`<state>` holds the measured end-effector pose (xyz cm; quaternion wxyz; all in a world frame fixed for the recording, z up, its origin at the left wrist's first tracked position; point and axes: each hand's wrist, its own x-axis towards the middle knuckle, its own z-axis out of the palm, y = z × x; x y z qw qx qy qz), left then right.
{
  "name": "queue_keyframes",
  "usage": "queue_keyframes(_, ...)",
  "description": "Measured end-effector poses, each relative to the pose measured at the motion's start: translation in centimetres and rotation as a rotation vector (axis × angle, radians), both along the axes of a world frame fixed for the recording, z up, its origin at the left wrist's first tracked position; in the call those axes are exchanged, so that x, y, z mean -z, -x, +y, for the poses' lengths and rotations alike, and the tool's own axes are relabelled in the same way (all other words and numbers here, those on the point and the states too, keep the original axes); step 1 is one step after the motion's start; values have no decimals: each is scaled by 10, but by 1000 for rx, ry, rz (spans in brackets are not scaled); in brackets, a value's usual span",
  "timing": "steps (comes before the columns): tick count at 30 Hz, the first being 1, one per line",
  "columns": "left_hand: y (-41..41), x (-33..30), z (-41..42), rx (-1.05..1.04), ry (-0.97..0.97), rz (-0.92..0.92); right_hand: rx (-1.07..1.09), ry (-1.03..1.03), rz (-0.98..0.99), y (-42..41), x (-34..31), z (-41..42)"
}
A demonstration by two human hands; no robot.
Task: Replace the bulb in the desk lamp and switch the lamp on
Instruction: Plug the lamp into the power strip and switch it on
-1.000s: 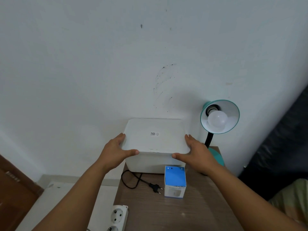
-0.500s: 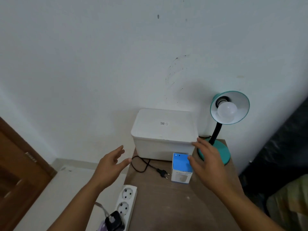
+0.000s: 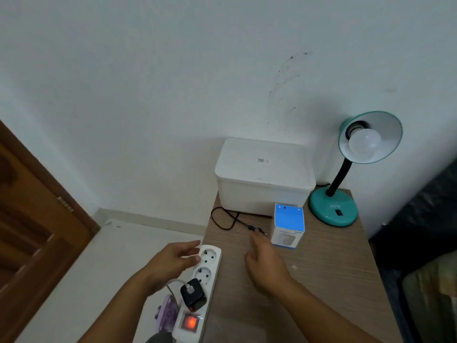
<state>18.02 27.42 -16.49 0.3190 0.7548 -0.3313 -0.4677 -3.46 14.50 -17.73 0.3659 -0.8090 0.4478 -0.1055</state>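
A teal desk lamp [image 3: 333, 209] stands at the back right of the wooden table [image 3: 321, 280], its shade facing me with an unlit white bulb [image 3: 364, 146] in the socket. Its black cord and plug [image 3: 257, 229] lie loose on the table. A blue and white bulb box [image 3: 288, 225] stands upright beside the plug. My left hand [image 3: 170, 262] is open, fingertips at the end of the white power strip [image 3: 205, 280]. My right hand [image 3: 264, 263] is open, hovering just short of the plug, holding nothing.
A white lidded container [image 3: 264, 177] sits against the wall behind the bulb box. A black charger [image 3: 193, 294] is plugged into the strip, whose switch [image 3: 190, 323] glows orange. A brown door [image 3: 29, 231] stands at the left, dark bedding at the right.
Both hands left the white container and drew back toward me. The left hand came down to the power strip, the right toward the loose plug. The view tilted down and left.
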Motion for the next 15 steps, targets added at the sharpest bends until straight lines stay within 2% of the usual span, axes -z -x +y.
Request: queue_keyframes(15,-1,16,5,-15,106,68,113,64,116,-25,22,-23)
